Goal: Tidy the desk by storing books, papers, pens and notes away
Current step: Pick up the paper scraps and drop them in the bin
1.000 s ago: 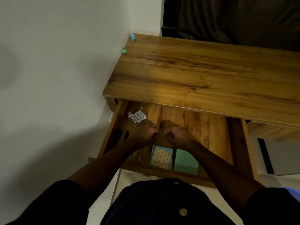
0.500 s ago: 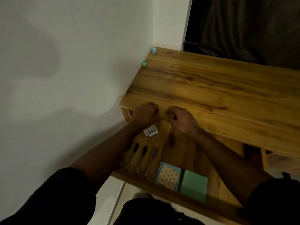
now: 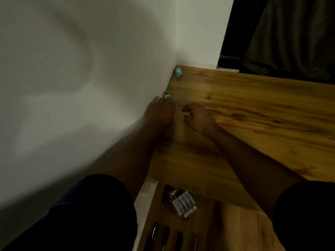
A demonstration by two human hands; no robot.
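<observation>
- Two crumpled notes lie on the desk against the wall: a green note nearer me and a blue note farther back by the corner; they are apart from each other.
- Two hands are over the desktop; my left hand is beside the wall with its fingertips right at the green note; my right hand is just beside it, its fingers curled into a loose fist with nothing showing in it.
- In the open drawer below the desktop edge I count four pens lying side by side and one clear packet of small white cylinders.
- Half a second ago both my hands were at the front edge of the desk, over the drawer; now they are well up the desktop, close to the green note; the two notes lie where they lay.
- The two square pads seen in the drawer then are now out of view below the picture.
- My left hand is smeared with blur; I cannot tell whether its fingers are released or pinching, nor whether they touch the green note.
- The pens are cut off at the bottom edge; the packet is blurred; the scene is dim.
</observation>
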